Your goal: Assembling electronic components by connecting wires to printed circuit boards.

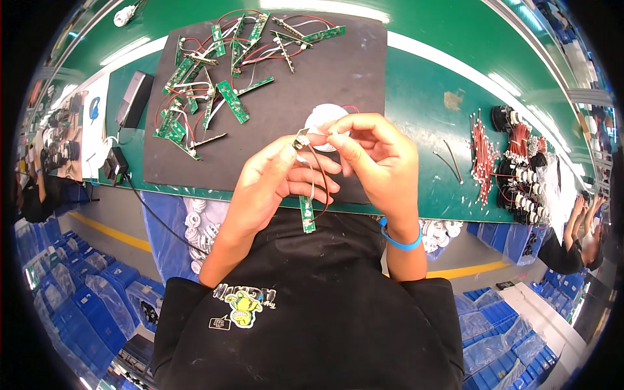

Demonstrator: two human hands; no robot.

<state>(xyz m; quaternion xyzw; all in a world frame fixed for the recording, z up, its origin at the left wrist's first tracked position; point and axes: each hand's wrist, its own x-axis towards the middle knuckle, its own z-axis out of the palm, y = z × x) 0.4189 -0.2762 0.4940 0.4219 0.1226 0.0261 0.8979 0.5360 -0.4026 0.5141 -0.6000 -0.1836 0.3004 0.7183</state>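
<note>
Over the front part of a dark mat (pixel 279 97), my left hand (pixel 263 179) is closed on a small circuit board (pixel 301 138), held between thumb and finger. Wires run from it to a second green circuit board (pixel 307 218), which hangs below my fingers near my shirt. My right hand (pixel 387 162) has thumb and forefinger pinched on what looks like a small white connector (pixel 331 132) close to the held board. Just behind the fingertips lies a round white part (pixel 323 117) with a red wire at its right; my hands partly cover it.
Several wired green circuit boards (pixel 232 102) lie heaped on the mat's left. To the right are a loose wire pair (pixel 450 162), a bundle of red wires (pixel 482 159) and black round parts (pixel 520 185). A black box (pixel 134 99) and power adapter (pixel 116 166) stand left.
</note>
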